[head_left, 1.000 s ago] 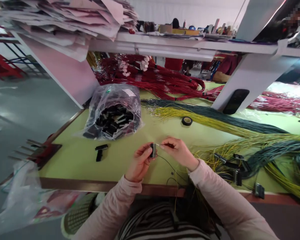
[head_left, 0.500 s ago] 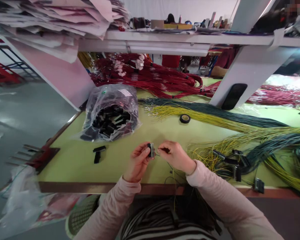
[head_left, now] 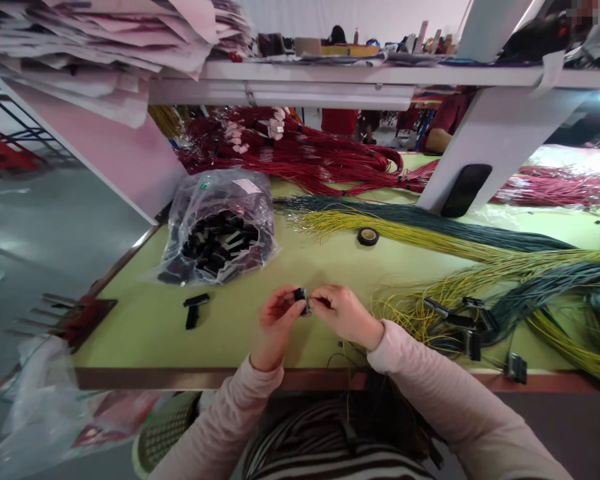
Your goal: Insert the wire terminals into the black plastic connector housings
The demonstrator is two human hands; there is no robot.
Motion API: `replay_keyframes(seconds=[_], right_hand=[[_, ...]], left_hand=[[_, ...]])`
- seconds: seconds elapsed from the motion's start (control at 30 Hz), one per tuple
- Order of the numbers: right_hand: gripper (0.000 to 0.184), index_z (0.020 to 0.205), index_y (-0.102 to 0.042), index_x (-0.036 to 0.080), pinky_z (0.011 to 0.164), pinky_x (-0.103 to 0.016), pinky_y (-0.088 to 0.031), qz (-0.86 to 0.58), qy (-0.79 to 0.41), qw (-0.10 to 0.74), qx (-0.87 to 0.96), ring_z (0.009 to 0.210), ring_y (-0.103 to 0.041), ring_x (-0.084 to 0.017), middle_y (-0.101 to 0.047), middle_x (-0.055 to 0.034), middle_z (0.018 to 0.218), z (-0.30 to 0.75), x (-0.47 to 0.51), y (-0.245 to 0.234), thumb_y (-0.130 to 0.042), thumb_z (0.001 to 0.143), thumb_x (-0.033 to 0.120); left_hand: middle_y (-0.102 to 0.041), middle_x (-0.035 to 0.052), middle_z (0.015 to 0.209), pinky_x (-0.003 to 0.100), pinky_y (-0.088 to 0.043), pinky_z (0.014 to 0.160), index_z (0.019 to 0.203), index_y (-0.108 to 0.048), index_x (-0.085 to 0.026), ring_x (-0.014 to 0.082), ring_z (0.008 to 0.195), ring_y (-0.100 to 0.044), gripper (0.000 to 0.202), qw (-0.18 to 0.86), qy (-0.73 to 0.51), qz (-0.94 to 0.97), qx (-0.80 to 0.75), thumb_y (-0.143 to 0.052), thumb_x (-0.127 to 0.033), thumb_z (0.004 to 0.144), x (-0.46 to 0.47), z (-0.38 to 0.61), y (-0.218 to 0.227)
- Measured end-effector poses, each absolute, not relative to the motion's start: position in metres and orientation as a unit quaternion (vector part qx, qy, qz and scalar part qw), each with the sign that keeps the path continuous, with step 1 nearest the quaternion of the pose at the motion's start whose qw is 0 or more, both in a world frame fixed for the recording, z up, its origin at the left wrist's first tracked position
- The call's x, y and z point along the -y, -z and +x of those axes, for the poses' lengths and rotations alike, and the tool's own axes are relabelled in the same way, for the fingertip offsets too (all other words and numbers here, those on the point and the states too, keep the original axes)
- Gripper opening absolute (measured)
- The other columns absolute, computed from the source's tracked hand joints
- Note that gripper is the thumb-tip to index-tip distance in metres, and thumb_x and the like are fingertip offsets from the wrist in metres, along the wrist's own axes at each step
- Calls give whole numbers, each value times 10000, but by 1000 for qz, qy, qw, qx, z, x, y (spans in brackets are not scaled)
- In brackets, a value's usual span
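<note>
My left hand point(head_left: 276, 320) pinches a small black connector point(head_left: 301, 298) just above the green table point(head_left: 140, 327). My right hand point(head_left: 344, 312) is closed in a pinch on a thin wire end right at the connector's right side; the wire itself is too thin to follow. Both hands sit close together near the table's front edge. Two loose black connectors point(head_left: 193, 309) lie on the table to the left of my hands.
A clear plastic bag of black connectors point(head_left: 219, 227) stands at the back left. A tape roll point(head_left: 367, 236) lies behind my hands. Yellow and dark green wire bundles point(head_left: 460, 267) with black connectors spread right; red wires point(head_left: 310, 153) lie further back. A shelf point(head_left: 330, 83) hangs overhead.
My right hand has moved left until its fingertips meet the connector in my left hand. The view has shifted slightly.
</note>
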State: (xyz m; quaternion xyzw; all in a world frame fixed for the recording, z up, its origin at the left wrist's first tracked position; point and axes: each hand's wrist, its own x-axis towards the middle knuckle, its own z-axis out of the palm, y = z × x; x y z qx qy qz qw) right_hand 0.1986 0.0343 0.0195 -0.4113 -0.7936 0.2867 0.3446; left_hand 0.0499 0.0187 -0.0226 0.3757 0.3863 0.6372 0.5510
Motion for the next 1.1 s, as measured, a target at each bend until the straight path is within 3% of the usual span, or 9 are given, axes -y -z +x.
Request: replay_keyframes(seconds=[0.1,0.27,0.67,1.1], right_hand=[[188,669,-561,151,609,-197,-377,-396,-296,340,800,613,-487,-94,-541,6,644,199,-36,-18,-490,841,123],[99,738,-598,155,618,-185,-389,-396,-304,348,794,638,-514,-91,-577,6,690,203,-37,-21,-557,820,117],[119,755,-614,158,647,-203,-410,-403,-267,342,806,672,-550,-110,-599,-16,720,197,-35,-13,-540,824,94],[105,730,-603,151,576,-182,-389,-387,-296,399,777,596,-493,-83,-566,3,682,207,-38,-24,-542,813,166]], left_hand=[[-681,-2,771,220,-541,586,876,-665,-202,109,656,-621,256,529,-644,384,-397,-756,-197,636,-19,50,24],[-665,-12,722,198,-525,511,859,-662,-191,99,594,-613,247,583,-629,335,-390,-755,-236,634,-21,48,22],[-670,-5,703,206,-518,506,820,-663,-181,112,597,-615,260,562,-633,340,-410,-779,-245,596,-19,51,18],[-682,-14,703,184,-533,505,835,-672,-179,103,573,-636,267,594,-641,283,-394,-782,-241,600,-25,39,23]])
